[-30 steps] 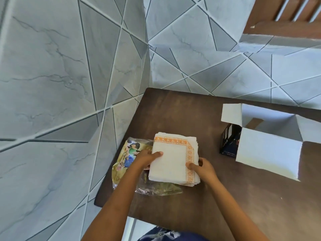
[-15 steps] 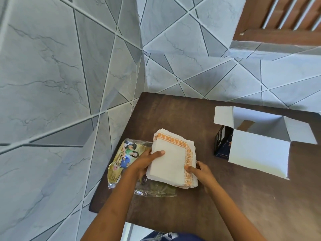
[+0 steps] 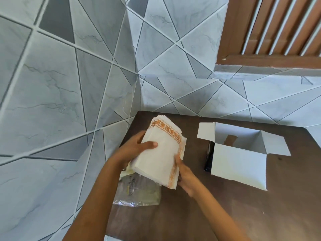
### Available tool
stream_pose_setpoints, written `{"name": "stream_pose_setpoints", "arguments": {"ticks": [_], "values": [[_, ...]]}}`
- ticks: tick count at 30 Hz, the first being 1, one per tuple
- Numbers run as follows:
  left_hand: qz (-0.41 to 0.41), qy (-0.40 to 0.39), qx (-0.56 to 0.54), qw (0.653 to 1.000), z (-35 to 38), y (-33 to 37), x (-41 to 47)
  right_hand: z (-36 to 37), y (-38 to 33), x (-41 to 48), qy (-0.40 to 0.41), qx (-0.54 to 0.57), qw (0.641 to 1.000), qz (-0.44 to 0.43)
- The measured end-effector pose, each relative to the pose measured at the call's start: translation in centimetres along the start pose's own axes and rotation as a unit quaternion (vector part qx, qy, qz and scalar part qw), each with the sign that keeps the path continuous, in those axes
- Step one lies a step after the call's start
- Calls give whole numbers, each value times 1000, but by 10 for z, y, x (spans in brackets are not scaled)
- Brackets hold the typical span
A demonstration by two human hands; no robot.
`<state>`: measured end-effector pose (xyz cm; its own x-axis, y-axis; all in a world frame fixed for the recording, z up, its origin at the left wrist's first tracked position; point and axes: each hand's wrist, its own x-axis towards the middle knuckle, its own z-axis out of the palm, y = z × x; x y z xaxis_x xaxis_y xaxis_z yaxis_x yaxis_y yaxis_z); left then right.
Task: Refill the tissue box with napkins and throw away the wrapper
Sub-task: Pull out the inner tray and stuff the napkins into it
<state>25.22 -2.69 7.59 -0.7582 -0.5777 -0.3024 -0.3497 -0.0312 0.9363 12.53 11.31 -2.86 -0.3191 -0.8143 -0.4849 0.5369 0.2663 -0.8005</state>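
Both hands hold the stack of napkins [image 3: 160, 150] above the near-left part of the table [image 3: 225, 206]. The left hand [image 3: 133, 150] grips the stack's left side, thumb laid across the top sheet and fingers underneath. The right hand [image 3: 185, 173] clasps the near-right edge, thumb pressed on the orange border strip. The stack is white with an orange patterned border along its far and right edges; it is tilted, its far end raised and pointing toward the wall [image 3: 69, 101].

The wrapper [image 3: 139, 192], a crumpled clear plastic bag, lies on the table below the stack, at the near-left edge; part of it is hidden by the napkins and the left hand.

The box [image 3: 239, 160] sits to the right of the napkins, well apart from them, its top open and its white flaps spread out to the left, right and near sides. Its inside looks white, and a dark printed end wall shows on its left.

The table is dark brown and stands in a corner of grey tiled wall.
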Motion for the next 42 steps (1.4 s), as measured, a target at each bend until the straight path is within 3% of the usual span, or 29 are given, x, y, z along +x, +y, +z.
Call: {"name": "stream_pose_setpoints", "arguments": {"ticks": [3,5,14,20,26,28,32,35,38,42], "values": [[33,-21,-39,998,-9,26,-15,12,-21,-3,-89,139,986,-19],[55,-30,-66,996,-12,41,-24,15,-32,-5,-124,175,977,-17],[111,-6,-120,987,-2,75,-37,-2,-91,-26,-172,170,963,-119],[119,-17,-127,985,27,77,-27,-28,-107,-39,-142,131,969,-154],[118,-13,-126,985,53,69,-16,-46,-110,-57,-60,25,983,-171],[124,-9,-147,981,55,69,-14,-48,-108,-58,-38,32,986,-160],[130,-10,-196,972,55,74,-13,-47,-94,-55,-75,113,977,-165],[121,-6,-217,969,54,74,-16,-38,-75,-45,-7,46,979,-198],[103,0,-238,966,50,70,-21,-27,-63,-42,-38,9,987,-153],[84,4,-282,956,46,64,-27,-19,-47,-35,-52,-145,979,-136]]}}
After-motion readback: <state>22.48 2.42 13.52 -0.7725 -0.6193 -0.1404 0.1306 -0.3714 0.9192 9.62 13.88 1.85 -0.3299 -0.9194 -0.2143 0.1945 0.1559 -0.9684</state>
